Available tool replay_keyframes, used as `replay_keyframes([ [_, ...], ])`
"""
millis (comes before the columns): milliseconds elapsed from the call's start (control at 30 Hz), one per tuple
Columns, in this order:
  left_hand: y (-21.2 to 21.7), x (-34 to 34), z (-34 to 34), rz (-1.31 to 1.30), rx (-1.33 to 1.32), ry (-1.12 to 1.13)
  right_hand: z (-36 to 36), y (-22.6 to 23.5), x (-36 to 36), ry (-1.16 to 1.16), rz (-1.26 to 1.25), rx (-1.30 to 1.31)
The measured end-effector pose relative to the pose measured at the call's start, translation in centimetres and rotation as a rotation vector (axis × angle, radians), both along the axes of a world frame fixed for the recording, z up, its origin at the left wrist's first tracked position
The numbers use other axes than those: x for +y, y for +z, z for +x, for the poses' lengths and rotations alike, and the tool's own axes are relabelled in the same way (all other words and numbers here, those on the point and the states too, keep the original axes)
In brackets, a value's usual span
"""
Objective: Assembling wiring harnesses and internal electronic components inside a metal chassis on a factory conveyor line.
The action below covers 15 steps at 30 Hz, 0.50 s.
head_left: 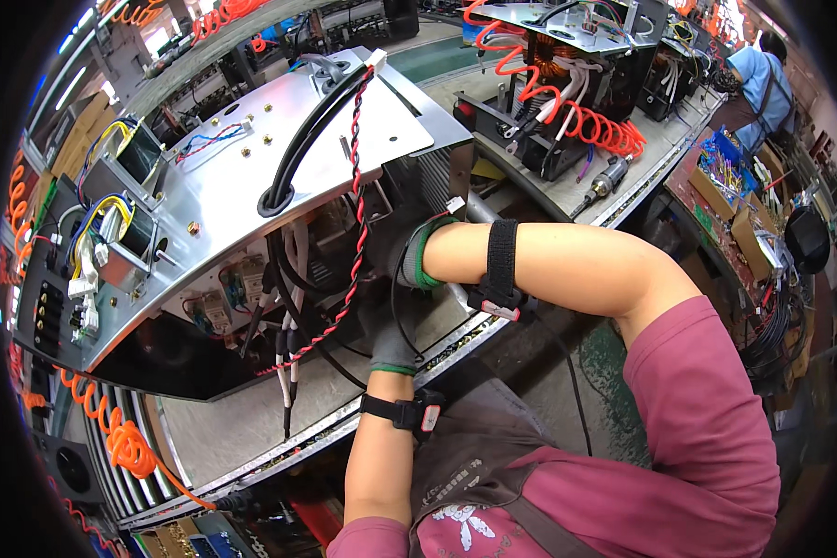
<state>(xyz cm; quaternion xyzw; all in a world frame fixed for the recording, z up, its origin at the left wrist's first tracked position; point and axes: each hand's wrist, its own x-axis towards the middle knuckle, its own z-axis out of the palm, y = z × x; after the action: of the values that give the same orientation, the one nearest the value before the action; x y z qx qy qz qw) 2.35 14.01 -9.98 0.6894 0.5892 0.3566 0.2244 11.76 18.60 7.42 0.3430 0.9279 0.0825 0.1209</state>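
Both my hands wear dark gloves with green cuffs and reach into the open side of a metal equipment chassis (pixel 223 200). My right hand (pixel 402 246) is in deep, beside a finned metal part (pixel 423 186). Just below it, nearer the bench edge, is my left hand (pixel 389 335). The fingers of both are lost in shadow, so I cannot see what they touch or hold. A red-and-black twisted wire (pixel 356 200) hangs down in front of the opening. Thick black cables (pixel 312 135) pass through a hole in the top plate. White-sleeved leads (pixel 285 372) dangle onto the bench.
A metal workbench (pixel 223 446) carries the chassis. On the bench at the back right stand a second unit (pixel 553 93), a coiled red air hose (pixel 604 130) and a power screwdriver (pixel 604 181). A co-worker (pixel 763 84) in blue is farther off, near parts boxes (pixel 716 181). Orange coiled hose (pixel 130 446) hangs at left.
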Motion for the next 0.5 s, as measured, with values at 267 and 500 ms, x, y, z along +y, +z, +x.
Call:
replay_keyframes([
  [267, 3.8, -1.7, -0.7, 0.107, 0.421, 0.045, 1.2, 0.2, -0.1, 0.112, -0.01, 0.04],
  [500, 6.9, -2.6, 0.0, 0.07, 0.383, 0.06, 0.9, 1.0, -0.9, 0.102, 0.101, 0.0],
])
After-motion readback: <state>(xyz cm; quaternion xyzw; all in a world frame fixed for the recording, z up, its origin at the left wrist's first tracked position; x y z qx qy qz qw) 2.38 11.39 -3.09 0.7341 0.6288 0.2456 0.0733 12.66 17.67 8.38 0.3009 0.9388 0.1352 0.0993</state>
